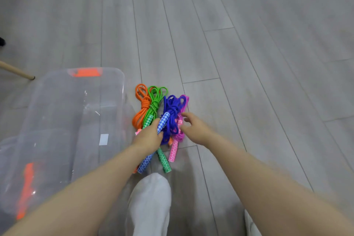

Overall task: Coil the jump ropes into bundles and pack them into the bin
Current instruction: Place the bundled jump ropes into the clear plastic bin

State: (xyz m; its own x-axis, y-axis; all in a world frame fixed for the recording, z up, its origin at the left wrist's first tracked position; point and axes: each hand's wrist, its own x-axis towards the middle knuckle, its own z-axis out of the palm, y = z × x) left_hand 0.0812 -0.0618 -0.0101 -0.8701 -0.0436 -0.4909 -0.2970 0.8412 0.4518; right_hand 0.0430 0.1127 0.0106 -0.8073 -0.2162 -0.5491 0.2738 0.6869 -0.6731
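Your white-socked foot [151, 197] sits nearest; beyond it your left hand [148, 136] grips the blue rope bundle [171, 115] on the floor beside the clear bin [63, 120], your right hand [193, 128] loosely spread over the pink bundle [180, 134].

Grey wood-look plank floor [249, 44] fills my view; a pale wooden furniture leg [17, 71] slants in at the left edge.
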